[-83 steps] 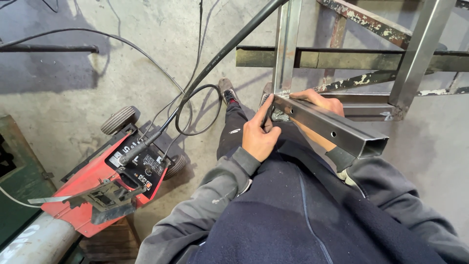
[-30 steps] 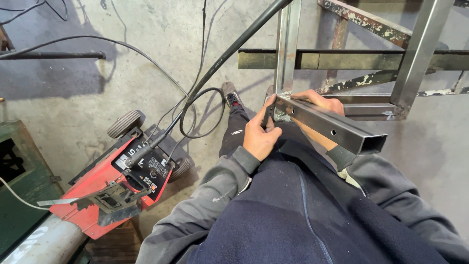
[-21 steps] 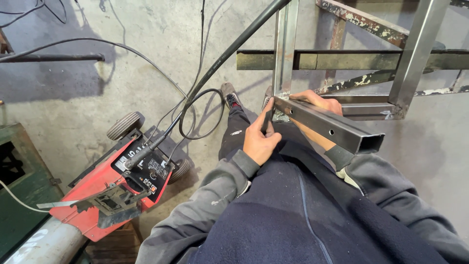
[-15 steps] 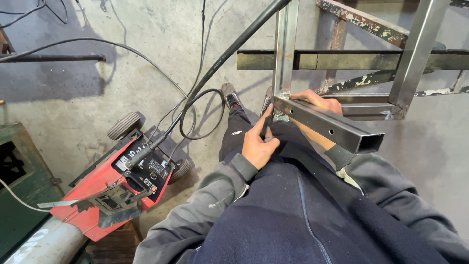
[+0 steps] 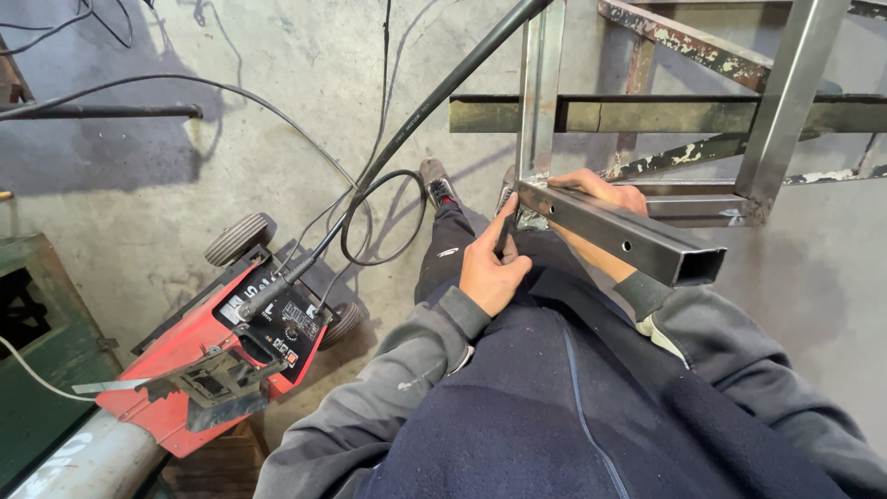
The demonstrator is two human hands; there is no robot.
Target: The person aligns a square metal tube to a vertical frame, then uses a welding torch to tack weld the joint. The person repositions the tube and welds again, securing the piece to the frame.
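A square steel tube point(image 5: 628, 236) runs from a welded frame's upright point(image 5: 540, 92) toward me, its open end point(image 5: 698, 268) at my right. My right hand point(image 5: 601, 191) lies over the tube's far end, fingers wrapped around it where it meets the upright. My left hand point(image 5: 490, 268) is closed around a small dark object point(image 5: 506, 238), index finger stretched up against the tube's left end. What the object is cannot be made out. My dark jacket fills the lower part of the view.
A red wheeled welding machine point(image 5: 231, 356) stands on the concrete floor at lower left, with a thick black cable point(image 5: 416, 120) running up from it. A rusty metal frame point(image 5: 693, 111) crosses ahead. A green bench point(image 5: 37, 370) and a grey pipe point(image 5: 83, 462) sit at far left.
My left hand's fingers have shifted slightly at the tube's end, the index finger now stretched out. My right hand and the tube have stayed put.
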